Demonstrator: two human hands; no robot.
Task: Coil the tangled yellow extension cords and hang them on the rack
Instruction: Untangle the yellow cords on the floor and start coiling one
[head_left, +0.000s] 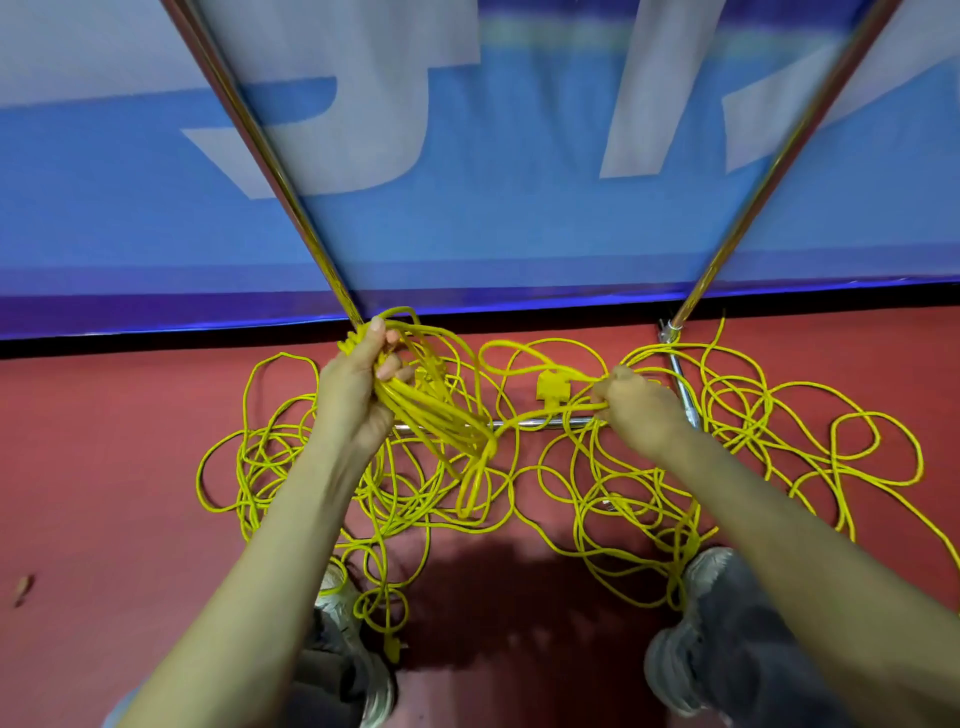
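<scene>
1. Shoes (727, 623): both feet stand in the tangle, with strands lying against and beside them. A trapped strand would probably jerk the pull, so the feet should keep clear of the run being drawn.
2. Cord (649, 499): most of it lies loose on the red floor (104, 467), in overlapping loops spread to either side. Judged from this, the coiling is at an early stage.
3. Left hand (358, 384): fingers and thumb curl round a bundle (436, 415) of gathered loops held above the floor. The loops hang from the fist down to a bunched end. Each new turn should match these in length and lie beside the last, not across it.
4. Right hand (639, 405): fingers are curled and pinch a single strand that runs toward the bundle. Sliding along this strand and shaking out crossings before drawing it in should keep knots from tightening.
5. Plug block (551, 387): yellow, just beside the right hand. Whether it is lifted or resting cannot be told. It is likely to catch in loops, so it should be led round them.
6. Rack (545, 422): its bottom bar lies under the cord, and two uprights (288, 197) rise out of view. No coil hangs on the parts shown.
7. Banner (467, 208): blue with pale lettering, behind the rack.
</scene>
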